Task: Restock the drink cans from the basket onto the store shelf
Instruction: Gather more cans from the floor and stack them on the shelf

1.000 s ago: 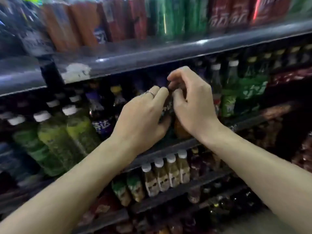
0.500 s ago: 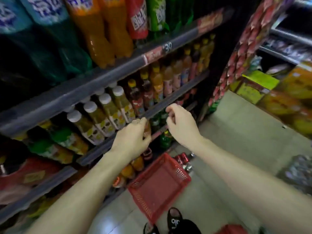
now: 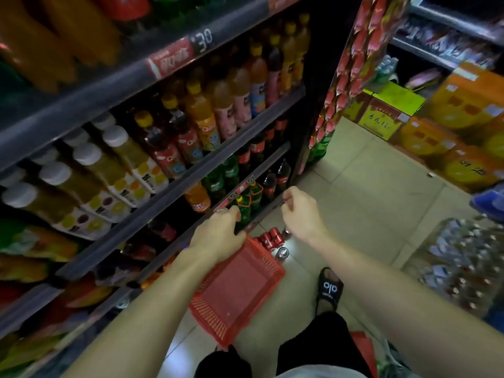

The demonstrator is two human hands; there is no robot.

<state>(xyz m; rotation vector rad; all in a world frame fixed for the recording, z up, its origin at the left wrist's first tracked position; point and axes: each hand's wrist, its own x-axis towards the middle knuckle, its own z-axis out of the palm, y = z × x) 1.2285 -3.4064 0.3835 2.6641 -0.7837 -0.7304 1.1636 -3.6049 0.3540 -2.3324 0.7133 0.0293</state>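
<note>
A red plastic basket [image 3: 237, 290] lies on the floor in front of the drink shelf [image 3: 169, 192]; its visible bottom holds nothing. Several red drink cans [image 3: 270, 238] stand on the floor just past the basket's far edge, one showing its silver top [image 3: 282, 252]. My left hand [image 3: 218, 233] hangs over the basket's far left corner with loosely curled fingers that hold nothing. My right hand [image 3: 298, 211] hovers above the cans, also loosely curled and holding nothing. Neither hand touches a can.
The shelves carry rows of bottled juice, tea and cola. My foot in a black slipper [image 3: 328, 290] stands right of the basket. Orange cartons [image 3: 450, 132] and a wrapped pack of bottles [image 3: 463, 268] line the right side of the tiled aisle.
Both hands came away from the bottles on the shelf and dropped toward the floor. The view swung down, so the basket and cans are now in sight.
</note>
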